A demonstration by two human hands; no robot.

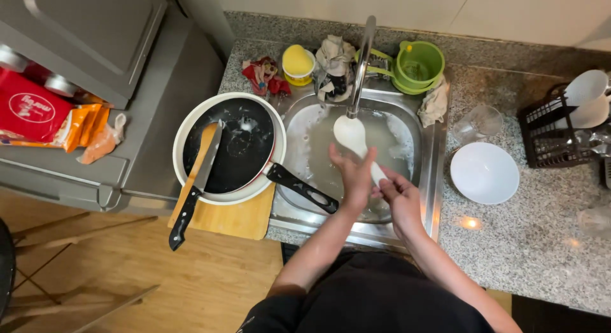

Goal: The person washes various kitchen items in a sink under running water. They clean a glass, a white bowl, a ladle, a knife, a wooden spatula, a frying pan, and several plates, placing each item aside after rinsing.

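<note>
White plastic rice paddle (354, 139), broad rounded blade up, smooth and wet-looking, handle slanting down to the right. Held over the middle of the steel sink (428, 180), right under the spout of the tall chrome tap (360, 65). Left hand (354, 177) curled against the neck just below the blade, fingers bent around it. Right hand (396, 194) closed on the lower end of the handle, most of that end hidden by the fingers. Soapy film and foam across the sink floor.

Just left of the sink, a black frying pan (237, 147) with foam patches, resting in a white plate, its black handle reaching over the sink edge. Across the pan, a black-handled kitchen knife (194, 188) lying beside a wooden spatula (202, 149), all on a wooden cutting board (237, 219). Behind the sink, a yellow cup (297, 63), a crumpled cloth (335, 60) and a green pitcher (417, 67). To the right on the speckled counter (522, 250), a white bowl (484, 173), a clear glass (478, 123) and a black rack (552, 137) holding white cups.
</note>
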